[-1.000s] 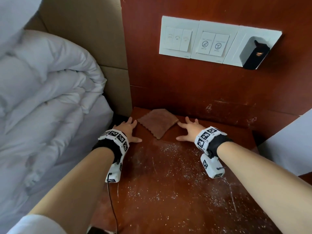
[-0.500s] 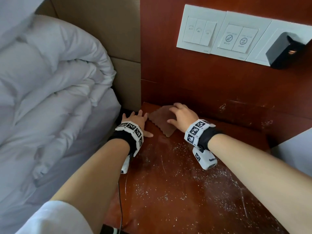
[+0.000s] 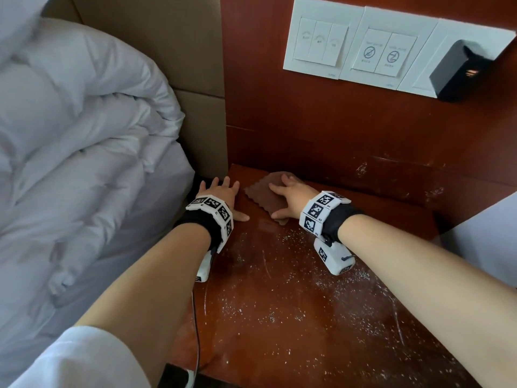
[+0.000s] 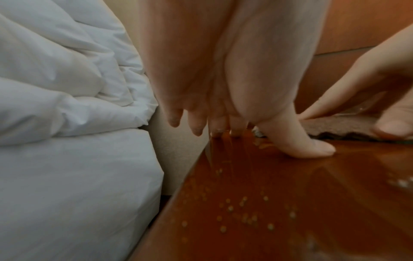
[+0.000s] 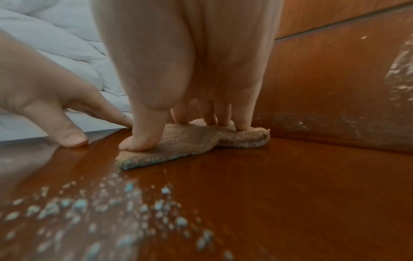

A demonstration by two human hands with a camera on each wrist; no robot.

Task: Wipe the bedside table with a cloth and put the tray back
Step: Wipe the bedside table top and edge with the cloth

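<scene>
Head view: glossy reddish-brown wooden bedside table (image 3: 293, 317), dusted with white crumb-like specks from centre toward 5 o'clock. Folded brown fleecy cloth (image 3: 265, 196) with a scalloped edge, lying flat at 12 o'clock of the tabletop, close to the matching red wood wall panel (image 3: 335, 130). Right hand (image 3: 289, 198) laid on top of the cloth, fingers reaching toward 11 o'clock, thumb pressed on the near corner. Left hand (image 3: 222, 196) spread flat on bare wood at the table's 10 o'clock corner, just beside the cloth and not touching it, gripping nothing.

Right wrist view: cloth (image 5: 194, 141) plush and nubbly, doubled into a thick roll at its far end, bluish trim along the near edge; fingertips (image 5: 243, 123) and thumb pushing straight down on it, no curl around the fabric. Specks pale blue-white, grainy, blurred.

Left wrist view: fingers (image 4: 196, 123) straight, tips on the table edge.

At 9 o'clock, rumpled white puffy duvet (image 3: 72, 152) and beige upholstered headboard (image 3: 156, 43). At 1 o'clock on the panel, white plastic switch plate (image 3: 355, 46) and a black boxy plug-in adapter (image 3: 456, 72). Tray not visible.
</scene>
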